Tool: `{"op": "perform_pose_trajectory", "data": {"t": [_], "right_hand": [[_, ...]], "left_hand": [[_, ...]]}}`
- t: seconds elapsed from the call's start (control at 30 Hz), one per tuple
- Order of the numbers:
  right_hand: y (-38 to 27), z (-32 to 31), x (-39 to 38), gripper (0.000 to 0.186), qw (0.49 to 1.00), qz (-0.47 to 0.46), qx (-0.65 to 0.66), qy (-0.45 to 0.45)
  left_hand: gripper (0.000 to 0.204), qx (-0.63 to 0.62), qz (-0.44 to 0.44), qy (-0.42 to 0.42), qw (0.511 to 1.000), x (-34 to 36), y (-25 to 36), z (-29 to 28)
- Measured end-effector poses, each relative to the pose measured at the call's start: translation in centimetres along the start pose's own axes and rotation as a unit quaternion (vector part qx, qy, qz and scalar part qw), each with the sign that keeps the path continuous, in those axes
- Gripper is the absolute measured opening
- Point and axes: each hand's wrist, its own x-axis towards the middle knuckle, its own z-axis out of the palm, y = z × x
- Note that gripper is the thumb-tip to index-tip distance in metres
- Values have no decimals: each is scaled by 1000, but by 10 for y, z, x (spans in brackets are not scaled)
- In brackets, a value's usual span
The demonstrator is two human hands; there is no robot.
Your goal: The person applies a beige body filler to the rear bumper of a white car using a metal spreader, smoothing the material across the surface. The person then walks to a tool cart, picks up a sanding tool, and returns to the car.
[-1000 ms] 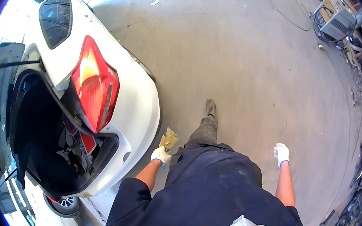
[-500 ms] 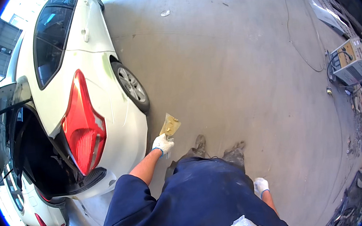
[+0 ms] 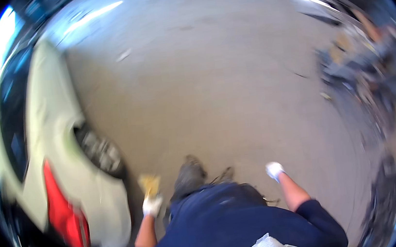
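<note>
In my left hand (image 3: pixel 152 205), in a white work glove, is a putty knife (image 3: pixel 150 185) whose flat blade carries yellowish putty. The fingers are closed around its lower end, and motion blurs the details. This hand hangs beside the rear of a pale car (image 3: pixel 104 202), apart from the bodywork. My right hand (image 3: pixel 274 169), also white-gloved, is out over the floor to the right, touching nothing that I can see. Its fingers are too smeared to make out.
On the left, the car shows a red tail light (image 3: pixel 63 209) and a rear wheel (image 3: pixel 99 151). Grey floor (image 3: pixel 204 88) spreads ahead. Blurred equipment (image 3: pixel 356 54) and a dark heap of scrap (image 3: pixel 382 195) line the right side.
The view has turned and blurred; the car sits farther left and lower. My right hand has swung forward from beside my body. My left hand still holds the putty knife, now lower in view.
</note>
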Motion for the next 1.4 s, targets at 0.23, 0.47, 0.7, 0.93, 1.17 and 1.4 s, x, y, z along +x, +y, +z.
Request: {"op": "perform_pose_trajectory", "data": {"t": [0.23, 0.47, 0.7, 0.93, 1.17, 1.4], "right_hand": [[-85, -170, 74, 27, 943, 56, 327, 35], [-111, -246, 101, 28, 950, 2, 311, -27], [-9, -232, 210, 30, 989, -50, 24, -137], [83, -368, 384, 28, 985, -148, -86, 7], [82, -455, 498, 36, 979, -168, 64, 99], [-4, -450, 488, 19, 754, -492, -431, -54]], "left_hand": [[40, -166, -173, 1, 971, 14, -52, 9], [36, -228, -193, 95, 950, 128, 9, -21], [35, -236, -105, 151, 954, 184, 167, -1], [42, -267, -119, 161, 943, 187, 234, 123], [45, -108, -212, 181, 954, 98, 240, 192], [39, -335, -385, 470, 720, -28, 309, 352]]}}
